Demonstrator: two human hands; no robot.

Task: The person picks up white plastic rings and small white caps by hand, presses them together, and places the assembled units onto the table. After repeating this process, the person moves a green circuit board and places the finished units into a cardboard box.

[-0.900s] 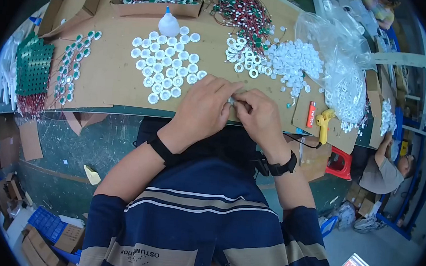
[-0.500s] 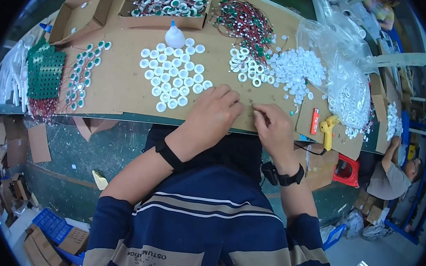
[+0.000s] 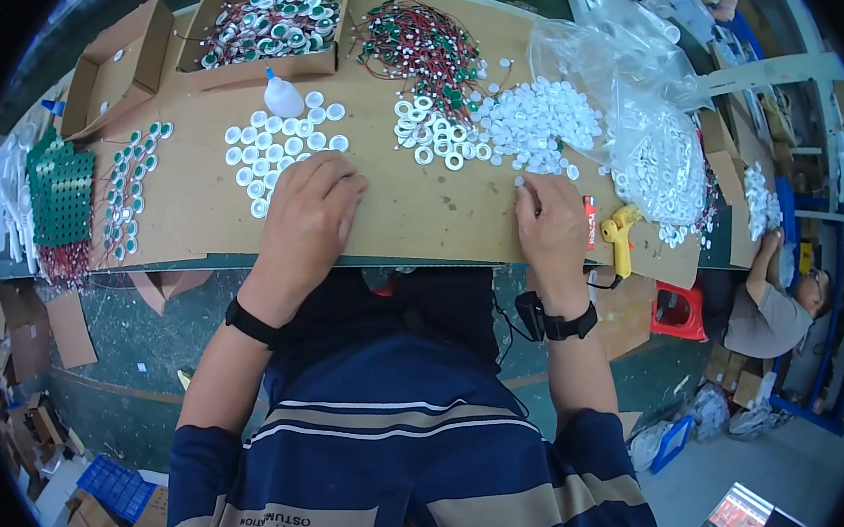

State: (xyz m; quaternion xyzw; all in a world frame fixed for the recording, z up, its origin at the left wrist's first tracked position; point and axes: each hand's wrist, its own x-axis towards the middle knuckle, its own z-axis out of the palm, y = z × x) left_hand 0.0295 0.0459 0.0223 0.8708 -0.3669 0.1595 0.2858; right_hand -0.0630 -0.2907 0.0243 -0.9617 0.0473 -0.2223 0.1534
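My left hand (image 3: 315, 213) lies over the near right side of a cluster of white round cups (image 3: 247, 155), its fingers curled together. Whatever is under its fingertips is hidden. At the near edge of a heap of small white caps (image 3: 538, 114) is my right hand (image 3: 552, 222), thumb and forefinger drawn in close to each other. A single white cap touches or lies just by those fingertips; I cannot tell which. White rings (image 3: 425, 153) lie left of the heap, below a tangle of red-wired green parts (image 3: 414, 50). A white squeeze bottle (image 3: 283, 100) stands behind the cups.
An open carton (image 3: 314, 63) of wired discs stands at the back, with another carton (image 3: 139, 83) to its left. Green panels (image 3: 59, 195) and wired discs (image 3: 133, 193) lie left. A red lighter (image 3: 589, 220), yellow glue gun (image 3: 619, 236) and clear bag (image 3: 656, 163) lie right. Another person (image 3: 773, 319) sits beyond.
My hands have moved apart: the left to the left, onto the cups, and the right slightly forward to the cap heap. The whole view has shifted and turned a little.
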